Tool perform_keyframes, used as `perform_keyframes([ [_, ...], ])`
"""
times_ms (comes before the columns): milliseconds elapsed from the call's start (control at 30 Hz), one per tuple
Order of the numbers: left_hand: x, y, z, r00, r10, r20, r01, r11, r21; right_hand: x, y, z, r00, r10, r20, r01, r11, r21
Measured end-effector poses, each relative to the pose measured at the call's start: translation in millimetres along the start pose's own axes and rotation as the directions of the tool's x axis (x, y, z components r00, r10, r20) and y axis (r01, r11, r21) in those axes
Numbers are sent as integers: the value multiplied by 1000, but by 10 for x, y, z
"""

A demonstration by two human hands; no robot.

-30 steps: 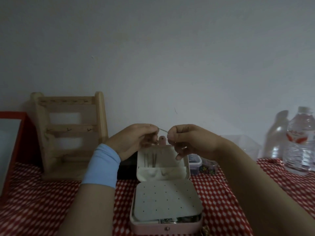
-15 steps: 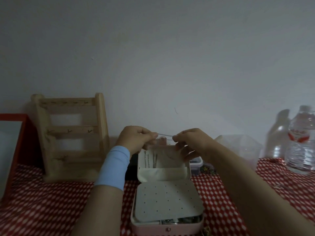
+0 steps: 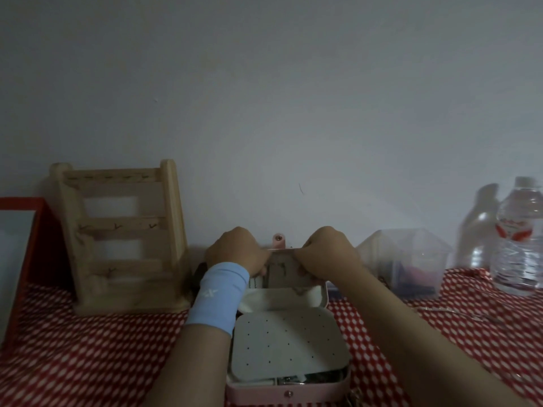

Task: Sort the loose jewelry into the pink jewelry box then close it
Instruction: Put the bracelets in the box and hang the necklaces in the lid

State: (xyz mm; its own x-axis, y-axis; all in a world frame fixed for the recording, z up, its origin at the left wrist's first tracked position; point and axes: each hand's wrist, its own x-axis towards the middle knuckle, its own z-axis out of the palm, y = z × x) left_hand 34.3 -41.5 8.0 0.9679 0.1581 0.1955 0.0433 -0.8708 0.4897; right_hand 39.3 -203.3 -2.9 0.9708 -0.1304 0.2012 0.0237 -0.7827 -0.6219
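Pink jewelry box (image 3: pixel 282 393) at centre of the red-checked tabletop (image 3: pixel 88 362), lid (image 3: pixel 291 298) open and upright, white perforated insert (image 3: pixel 288 345) facing up. My left hand (image 3: pixel 235 251), with a blue wristband (image 3: pixel 219 298), and my right hand (image 3: pixel 326 248) are at the lid's upper edge. Each has its fingers curled, pinching one end of a thin strand (image 3: pixel 283 250) stretched between them, just below the pink snap tab (image 3: pixel 278 240). Wooden rack (image 3: pixel 123 239) at left; water bottle (image 3: pixel 517 239) at right.

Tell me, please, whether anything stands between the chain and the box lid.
Nothing visible does. The left hand and right hand pinch the chain taut at the top edge of the open lid, just below its snap tab.
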Motion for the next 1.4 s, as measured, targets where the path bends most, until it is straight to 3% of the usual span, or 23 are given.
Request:
perform_keyframes([
  [133, -4, 20, 7, 999, 22, 36, -25, 998, 66, -14, -16, 5, 999, -5, 36, 6, 999, -41],
  [367, 6, 7, -33, 949, 15, 316, -62, 988, 139, -48, -20, -136, 967, -26, 253, 81, 974, -209],
  [467, 30, 11, -11, 959, 65, 276, -87, 994, 68, -50, -37, -221, 945, -102, 311, 157, 975, -157],
  [533, 31, 28, 15, 963, 113, 245, -121, 992, 19, -47, -58, -241, 952, -180, 246, 198, 979, -48],
  [667, -21, 53, 56, 979, 170, 113, -173, 985, 19, -14, -63, -145, 951, -304, -50, 306, 952, 28],
  [733, -27, 44, 36, 980, 172, 104, -177, 983, 50, -11, -44, -89, 941, -329, -84, 332, 942, 36],
  [867, -41, 27, -85, 952, 166, 258, -179, 983, 28, -18, -9, -152, 947, -285, 146, 293, 956, -32],
  [1033, -98, 33, -147, 943, 281, 179, -284, 959, -11, -48, -73, -222, 935, -232, 268, 296, 928, -228],
  [1167, -243, 10, -21, 914, 349, 206, -381, 914, 140, -240, -188, -139, 914, -100, 393, 269, 874, -404],
  [1267, -304, -60, 80, 907, 384, 173, -414, 889, 197, -348, -242, -78, 915, -99, 391, 310, 792, -525],
  [1400, -326, -91, 158, 906, 386, 174, -418, 882, 220, -368, -261, -36, 917, -150, 369, 338, 782, -524],
])
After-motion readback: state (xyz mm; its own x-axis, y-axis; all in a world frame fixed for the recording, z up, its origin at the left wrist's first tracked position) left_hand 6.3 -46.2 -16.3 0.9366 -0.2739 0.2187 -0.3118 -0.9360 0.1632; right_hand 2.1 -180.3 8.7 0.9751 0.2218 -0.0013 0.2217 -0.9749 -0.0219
